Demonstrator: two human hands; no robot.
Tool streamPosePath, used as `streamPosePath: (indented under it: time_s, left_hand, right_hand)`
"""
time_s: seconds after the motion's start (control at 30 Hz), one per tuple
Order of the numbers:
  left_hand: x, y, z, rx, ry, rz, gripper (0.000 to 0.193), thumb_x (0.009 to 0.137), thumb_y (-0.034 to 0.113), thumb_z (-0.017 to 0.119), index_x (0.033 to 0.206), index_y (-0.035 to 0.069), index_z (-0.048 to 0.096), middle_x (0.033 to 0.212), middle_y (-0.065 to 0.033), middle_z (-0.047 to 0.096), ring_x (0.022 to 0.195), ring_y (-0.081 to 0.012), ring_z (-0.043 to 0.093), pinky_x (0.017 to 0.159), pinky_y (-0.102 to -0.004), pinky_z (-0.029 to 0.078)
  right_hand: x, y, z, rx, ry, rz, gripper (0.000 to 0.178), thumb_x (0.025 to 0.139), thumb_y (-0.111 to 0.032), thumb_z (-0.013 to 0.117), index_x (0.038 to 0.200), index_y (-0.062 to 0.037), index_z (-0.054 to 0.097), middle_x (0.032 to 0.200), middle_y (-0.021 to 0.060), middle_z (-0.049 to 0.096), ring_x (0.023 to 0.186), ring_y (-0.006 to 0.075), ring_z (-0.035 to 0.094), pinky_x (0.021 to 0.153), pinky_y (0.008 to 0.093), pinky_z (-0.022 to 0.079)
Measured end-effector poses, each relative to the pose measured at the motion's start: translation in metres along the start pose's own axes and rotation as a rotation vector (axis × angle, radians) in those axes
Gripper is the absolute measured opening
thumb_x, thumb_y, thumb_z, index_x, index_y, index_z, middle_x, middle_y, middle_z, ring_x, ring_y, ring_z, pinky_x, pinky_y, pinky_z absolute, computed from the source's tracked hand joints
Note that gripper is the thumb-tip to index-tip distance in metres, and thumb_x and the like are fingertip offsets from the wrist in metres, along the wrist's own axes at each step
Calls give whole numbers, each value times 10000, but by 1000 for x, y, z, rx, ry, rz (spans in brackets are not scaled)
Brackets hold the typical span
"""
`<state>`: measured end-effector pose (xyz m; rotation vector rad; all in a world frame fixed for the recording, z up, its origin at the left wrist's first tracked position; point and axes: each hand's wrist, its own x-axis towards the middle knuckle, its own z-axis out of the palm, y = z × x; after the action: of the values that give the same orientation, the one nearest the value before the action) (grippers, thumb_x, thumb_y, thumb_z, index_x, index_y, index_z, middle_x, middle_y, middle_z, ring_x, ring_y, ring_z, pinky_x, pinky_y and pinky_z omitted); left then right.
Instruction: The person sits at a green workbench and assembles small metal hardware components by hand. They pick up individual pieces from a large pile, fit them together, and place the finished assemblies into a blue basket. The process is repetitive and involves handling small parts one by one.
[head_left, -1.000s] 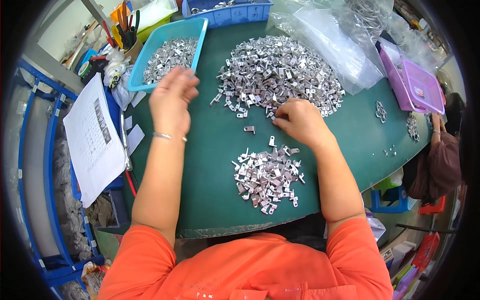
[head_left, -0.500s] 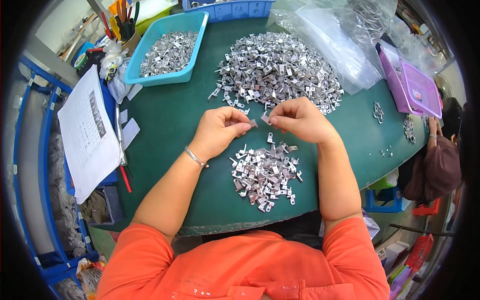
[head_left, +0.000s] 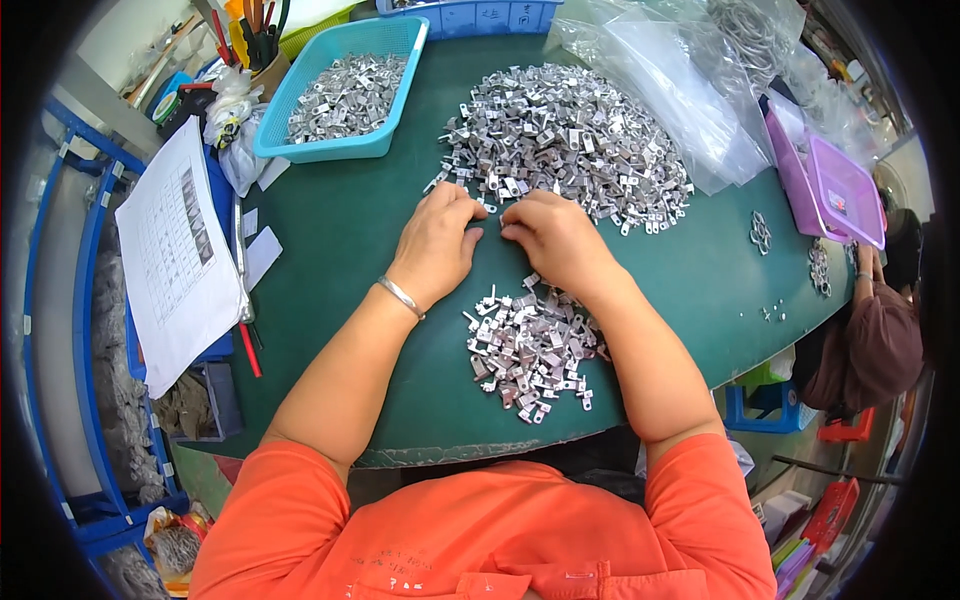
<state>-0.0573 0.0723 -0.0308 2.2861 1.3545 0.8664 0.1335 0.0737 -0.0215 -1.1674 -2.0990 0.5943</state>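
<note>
Both hands are at the near edge of a large heap of small silver metal brackets (head_left: 570, 130) with holes in them. My left hand (head_left: 435, 245) has its fingers curled down at the heap's near-left edge, beside a loose bracket (head_left: 488, 208); its fingertips are partly hidden. Close by on the right, my right hand (head_left: 560, 240) has thumb and fingers drawn together in a pinch, and whatever lies between them cannot be made out. A smaller pile of similar brackets (head_left: 530, 350) lies nearer to me, partly under my right wrist.
A turquoise basket (head_left: 415, 70) holding more brackets stands at the back left. Clear plastic bags (head_left: 670, 90) lie back right, near a purple basket (head_left: 845, 190). Paper sheets (head_left: 180, 270) hang at the left. Another person's brown sleeve (head_left: 870, 340) shows at the far right.
The brackets seen in both hands half a second ago are out of sight. My left hand has moved up toward the heap; my right hand has shifted left and lower.
</note>
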Motion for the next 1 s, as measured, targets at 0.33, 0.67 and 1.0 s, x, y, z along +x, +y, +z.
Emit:
streamPosePath:
  time_s: [0.33, 0.67, 1.0]
  left_hand:
    - [2, 9, 2, 19, 94, -20, 237, 754, 80, 705, 934, 47, 554, 921, -123, 532, 860, -316, 561, 719, -390, 470]
    - [2, 17, 3, -1115, -88, -568, 165, 876, 13, 603, 1030, -46, 612, 958, -114, 661, 836, -173, 666, 742, -266, 548]
    - [-1, 17, -5, -1405, -224, -674, 197, 905, 46, 571, 1075, -52, 590, 997, -155, 649, 907, -208, 659, 797, -289, 555]
  right_hand:
    - [-8, 2, -39, 1164, -301, 552, 128, 870, -31, 601, 946, 66, 631, 855, 113, 662, 618, 100, 590, 484, 215, 481]
    - [-5, 9, -42, -86, 342, 91, 109, 771, -35, 671, 879, -39, 682, 787, 100, 602, 697, 267, 606, 635, 331, 488]
    - [-3, 6, -31, 617, 240, 434, 116, 849, -92, 661, 916, -1, 632, 745, 44, 633, 632, 99, 578, 524, 223, 441]
